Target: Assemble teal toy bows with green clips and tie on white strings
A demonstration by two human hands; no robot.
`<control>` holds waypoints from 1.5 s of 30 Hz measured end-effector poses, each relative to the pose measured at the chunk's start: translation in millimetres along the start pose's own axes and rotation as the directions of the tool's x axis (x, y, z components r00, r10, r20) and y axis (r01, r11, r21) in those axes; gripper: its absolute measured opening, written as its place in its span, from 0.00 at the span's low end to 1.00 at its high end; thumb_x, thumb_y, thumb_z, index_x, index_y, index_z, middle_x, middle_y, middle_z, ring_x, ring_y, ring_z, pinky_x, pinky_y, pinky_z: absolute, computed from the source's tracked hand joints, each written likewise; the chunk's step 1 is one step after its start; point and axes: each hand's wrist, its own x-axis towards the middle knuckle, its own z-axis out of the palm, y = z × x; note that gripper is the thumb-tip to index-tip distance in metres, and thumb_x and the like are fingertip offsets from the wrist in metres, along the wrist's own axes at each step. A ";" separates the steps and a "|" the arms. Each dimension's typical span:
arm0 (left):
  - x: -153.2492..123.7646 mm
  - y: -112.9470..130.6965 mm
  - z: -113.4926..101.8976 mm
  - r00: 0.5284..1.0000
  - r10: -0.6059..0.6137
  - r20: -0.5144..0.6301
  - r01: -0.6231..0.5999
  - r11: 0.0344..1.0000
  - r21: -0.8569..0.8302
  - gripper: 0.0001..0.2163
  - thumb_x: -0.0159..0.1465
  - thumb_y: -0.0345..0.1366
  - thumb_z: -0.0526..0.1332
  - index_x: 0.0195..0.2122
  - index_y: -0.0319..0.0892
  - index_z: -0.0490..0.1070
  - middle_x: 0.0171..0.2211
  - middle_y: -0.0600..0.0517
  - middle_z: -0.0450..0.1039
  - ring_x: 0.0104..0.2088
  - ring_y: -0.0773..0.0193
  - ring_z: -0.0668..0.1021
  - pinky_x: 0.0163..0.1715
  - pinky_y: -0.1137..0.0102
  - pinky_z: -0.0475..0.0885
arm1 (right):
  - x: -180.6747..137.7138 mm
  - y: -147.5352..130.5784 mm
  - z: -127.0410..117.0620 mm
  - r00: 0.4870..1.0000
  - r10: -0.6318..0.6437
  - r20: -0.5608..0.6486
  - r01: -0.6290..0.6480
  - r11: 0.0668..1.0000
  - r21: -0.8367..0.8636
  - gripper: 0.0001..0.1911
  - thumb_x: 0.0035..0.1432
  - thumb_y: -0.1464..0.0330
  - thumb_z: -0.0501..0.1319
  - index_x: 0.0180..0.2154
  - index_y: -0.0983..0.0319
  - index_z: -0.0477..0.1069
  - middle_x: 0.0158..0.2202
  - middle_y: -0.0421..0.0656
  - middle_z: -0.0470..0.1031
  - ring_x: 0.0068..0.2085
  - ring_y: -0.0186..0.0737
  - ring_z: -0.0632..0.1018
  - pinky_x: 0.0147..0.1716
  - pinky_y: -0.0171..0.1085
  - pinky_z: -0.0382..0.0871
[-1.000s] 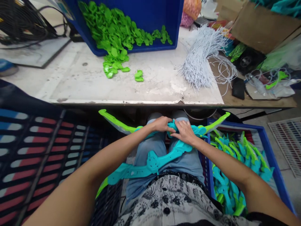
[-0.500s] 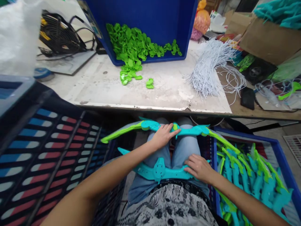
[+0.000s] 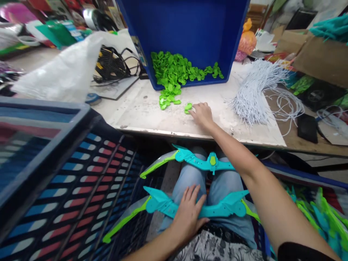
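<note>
Two toy bows, turquoise in the middle with green limbs, lie across my knees and lap. The farther toy bow [image 3: 199,161] has a green hexagonal piece [image 3: 213,160] at its centre. My left hand [image 3: 189,212] rests with spread fingers over the middle of the nearer toy bow [image 3: 224,210], hiding its centre. Out on the table, my right hand [image 3: 202,115] is at a small green plastic piece [image 3: 187,108]. Its thumb and fingertips are at the right edge of that piece, slightly apart, and the piece lies on the tabletop.
A tipped blue bin [image 3: 190,32] spills several green pieces [image 3: 174,72] onto the table [image 3: 136,116]. White cords [image 3: 252,94] lie at right. A dark slatted crate [image 3: 81,174] stands at my left; another bin of bow parts [image 3: 320,214] is at my right.
My left hand has moved from the farther bow's centre back to the nearer bow. My right hand has left the nearer bow and reached forward to the table. The view has swung left.
</note>
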 end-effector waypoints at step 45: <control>90.6 -32.5 8.6 0.861 0.203 0.467 0.325 0.486 -0.811 0.29 0.53 0.50 0.66 0.51 0.36 0.68 0.42 0.48 0.74 0.44 0.56 0.73 0.42 0.67 0.68 | -356.5 4.8 20.2 0.981 0.160 0.110 -0.192 0.882 0.430 0.16 0.56 0.65 0.65 0.46 0.60 0.68 0.48 0.48 0.76 0.47 0.46 0.76 0.45 0.45 0.67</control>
